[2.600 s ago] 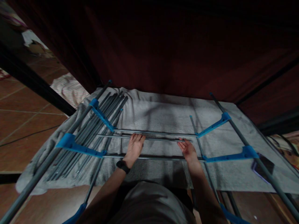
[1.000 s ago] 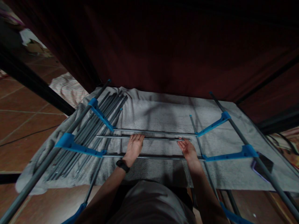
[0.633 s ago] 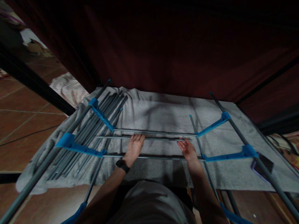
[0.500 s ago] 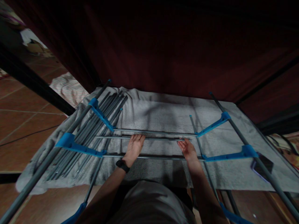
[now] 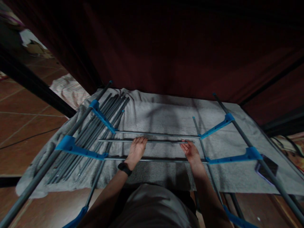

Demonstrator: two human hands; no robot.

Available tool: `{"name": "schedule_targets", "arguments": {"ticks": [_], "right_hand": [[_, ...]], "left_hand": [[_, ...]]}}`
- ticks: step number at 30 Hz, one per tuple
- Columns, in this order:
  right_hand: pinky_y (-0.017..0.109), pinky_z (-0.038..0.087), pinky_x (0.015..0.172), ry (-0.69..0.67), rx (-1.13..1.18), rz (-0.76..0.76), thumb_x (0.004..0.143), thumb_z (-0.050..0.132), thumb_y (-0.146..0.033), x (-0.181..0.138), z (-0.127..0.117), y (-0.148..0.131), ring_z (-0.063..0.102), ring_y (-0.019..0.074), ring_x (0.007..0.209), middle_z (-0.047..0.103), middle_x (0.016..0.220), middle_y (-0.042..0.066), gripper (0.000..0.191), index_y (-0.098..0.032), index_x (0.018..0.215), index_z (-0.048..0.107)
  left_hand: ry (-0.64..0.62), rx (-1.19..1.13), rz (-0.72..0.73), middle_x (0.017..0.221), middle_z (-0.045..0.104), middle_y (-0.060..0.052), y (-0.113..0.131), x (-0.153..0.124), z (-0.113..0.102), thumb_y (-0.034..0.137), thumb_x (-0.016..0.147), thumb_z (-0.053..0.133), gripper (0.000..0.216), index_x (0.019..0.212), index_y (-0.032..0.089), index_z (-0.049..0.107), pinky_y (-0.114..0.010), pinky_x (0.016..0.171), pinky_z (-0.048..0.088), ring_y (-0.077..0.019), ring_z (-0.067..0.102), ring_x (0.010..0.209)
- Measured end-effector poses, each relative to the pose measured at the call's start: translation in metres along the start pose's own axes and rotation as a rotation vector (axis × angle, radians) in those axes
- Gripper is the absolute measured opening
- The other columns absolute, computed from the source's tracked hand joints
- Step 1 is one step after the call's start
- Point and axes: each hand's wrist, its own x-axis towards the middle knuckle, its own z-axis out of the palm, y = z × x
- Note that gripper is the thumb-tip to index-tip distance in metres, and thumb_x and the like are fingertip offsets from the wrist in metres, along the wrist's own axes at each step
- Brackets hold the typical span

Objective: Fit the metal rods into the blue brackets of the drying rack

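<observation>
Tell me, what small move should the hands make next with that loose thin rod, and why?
Probably slide the loose rod a little rightward. The left hand and right hand both touch it; its left end overshoots the left pole, while its right end seems short of the right pole.

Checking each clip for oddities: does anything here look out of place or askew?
Yes: the middle rod, under the fingertips of the left hand and right hand, lies loose between two fitted crossbars, neither end seated in a blue bracket. Nothing looks damaged.
</observation>
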Motion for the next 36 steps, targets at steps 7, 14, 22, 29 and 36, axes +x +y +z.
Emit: {"name": "schedule_targets", "arguments": {"ticks": [7,14,22,29,36], "right_hand": [[0.031,0.068,0.08,0.015,-0.007,0.007,0.085,0.073,-0.022,0.0024,0.0012,0.0011,0.078,0.0177,0.077,0.081,0.081,0.001,0.008,-0.026,0.083,0.066],[0.029,0.068,0.076,0.028,0.007,0.001,0.086,0.073,-0.023,0.0022,0.0009,0.0022,0.077,0.0171,0.073,0.077,0.074,-0.001,0.01,-0.027,0.083,0.065],[0.031,0.069,0.081,0.027,0.015,0.002,0.087,0.069,-0.023,-0.0002,0.0012,0.0017,0.075,0.0168,0.072,0.074,0.072,-0.002,0.008,-0.028,0.083,0.064],[0.037,0.068,0.092,0.033,0.007,-0.004,0.084,0.073,-0.024,-0.0033,0.004,0.0005,0.075,0.0186,0.076,0.075,0.076,-0.001,0.011,-0.028,0.083,0.063],[0.038,0.067,0.095,0.029,0.001,-0.001,0.083,0.074,-0.025,-0.0049,0.0052,-0.0007,0.077,0.0194,0.081,0.078,0.081,0.0,0.011,-0.029,0.082,0.064]], "left_hand": [[-0.021,0.004,-0.001,0.112,0.079,-0.012,0.0013,0.0007,-0.0033,0.007,0.101,0.05,0.032,0.119,0.018,0.075,-0.043,0.104,0.052,-0.0291,0.071,0.11],[-0.025,-0.013,-0.02,0.114,0.079,-0.012,0.0014,0.0012,-0.0024,0.004,0.099,0.049,0.038,0.124,0.018,0.074,-0.045,0.106,0.052,-0.0296,0.072,0.112],[-0.033,-0.009,-0.025,0.114,0.079,-0.012,0.0021,0.0006,-0.0053,0.004,0.098,0.048,0.038,0.123,0.019,0.073,-0.046,0.106,0.052,-0.0304,0.071,0.112],[-0.013,-0.011,-0.013,0.114,0.078,-0.011,0.0011,0.0012,-0.0058,0.007,0.099,0.049,0.035,0.119,0.021,0.073,-0.045,0.104,0.051,-0.0299,0.07,0.111],[-0.005,-0.012,-0.02,0.115,0.079,-0.01,0.0016,0.0004,-0.0059,0.01,0.103,0.047,0.034,0.121,0.022,0.072,-0.045,0.106,0.05,-0.0294,0.07,0.111]]}}
